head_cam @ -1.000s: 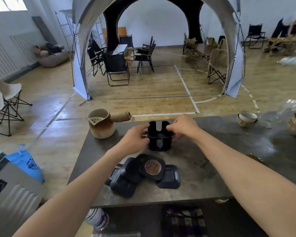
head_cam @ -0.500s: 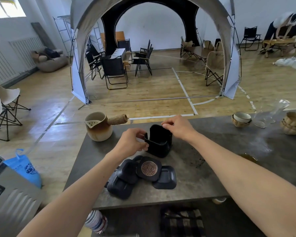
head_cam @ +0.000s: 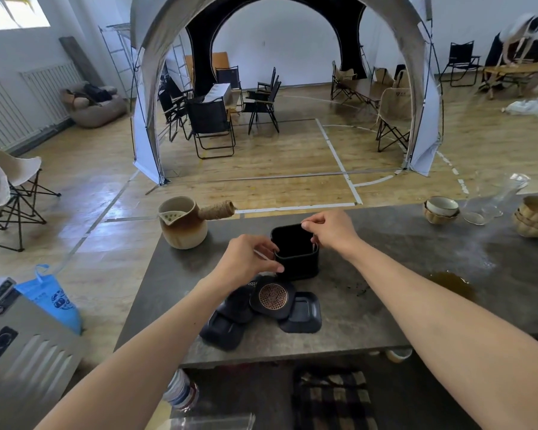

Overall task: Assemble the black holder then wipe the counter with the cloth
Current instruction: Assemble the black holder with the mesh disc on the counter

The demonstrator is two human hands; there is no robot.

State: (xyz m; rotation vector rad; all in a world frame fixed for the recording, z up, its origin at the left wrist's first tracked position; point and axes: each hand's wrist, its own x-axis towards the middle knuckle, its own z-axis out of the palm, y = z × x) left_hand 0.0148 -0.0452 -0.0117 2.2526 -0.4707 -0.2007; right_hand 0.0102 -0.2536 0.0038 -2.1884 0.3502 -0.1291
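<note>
Grey stone-look counter. On it: tan side-handle pitcher at far left; black holder near middle; pile of black trays in front of it; brown puddle right; stacked cups, glass carafe, bowls far right.

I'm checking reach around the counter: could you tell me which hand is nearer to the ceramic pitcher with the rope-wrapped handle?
Left. The left hand sits just right of the pitcher, at the black holder's near-left edge. The right hand is farther right, at the holder's far rim.
</note>
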